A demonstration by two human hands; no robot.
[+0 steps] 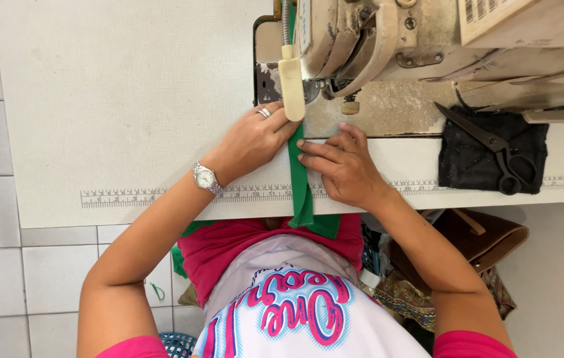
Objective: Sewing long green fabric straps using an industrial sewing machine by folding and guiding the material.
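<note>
1. A narrow green fabric strip lies on my white sewing table. Its long axis runs from the table's near edge straight away from me, w/ the far end pointing at the sewing machine needle area.
2. The strip's near end droops over the near edge of the table, toward my lap.
3. My left hand lies flat on the table, fingers pressed against the strip's left side near its far end. It's not clamped round anything, just pressing. Ring on one finger, silver wristwatch on the wrist.
4. My right hand lies palm down on the strip's right side, fingertips touching the fabric edge, also flat, nothing gripped.
5. Both hands sit just inside the near edge, either side of the strip, above the printed ruler along that edge.
6. Black scissors rest on a dark cloth pad at the table's right end, well apart from my hands.
7. A cream lamp head hangs over the strip's far end.
</note>
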